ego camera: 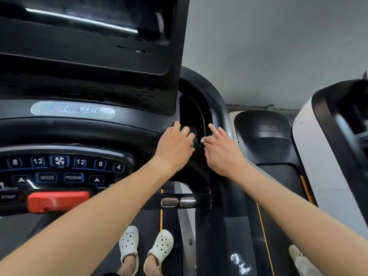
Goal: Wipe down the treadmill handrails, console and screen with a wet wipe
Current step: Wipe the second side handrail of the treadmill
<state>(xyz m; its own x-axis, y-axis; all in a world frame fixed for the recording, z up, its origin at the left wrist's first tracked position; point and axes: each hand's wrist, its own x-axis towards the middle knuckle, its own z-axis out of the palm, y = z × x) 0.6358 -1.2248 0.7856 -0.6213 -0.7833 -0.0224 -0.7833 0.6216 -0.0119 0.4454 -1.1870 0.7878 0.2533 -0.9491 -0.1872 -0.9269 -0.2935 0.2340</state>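
Head view: right hand [221, 151] pinches a small white wad of wet wipe [207, 138] betw. thumb & fingers [216, 131], index stretched fwd, pressing it at the rim of a recessed pocket [191, 110] on the right end of the glossy black console [79, 132]. Left hand [175, 144] rests just beside, fingers loosely apart, bent over the pocket's left edge; a small glint under them is unclear. Most of the wipe is hidden by the hand. Dark screen [89, 20] above, cut off at top. Red plastic stop bar [57, 201] & oval metal pads [178, 202] sit lower.
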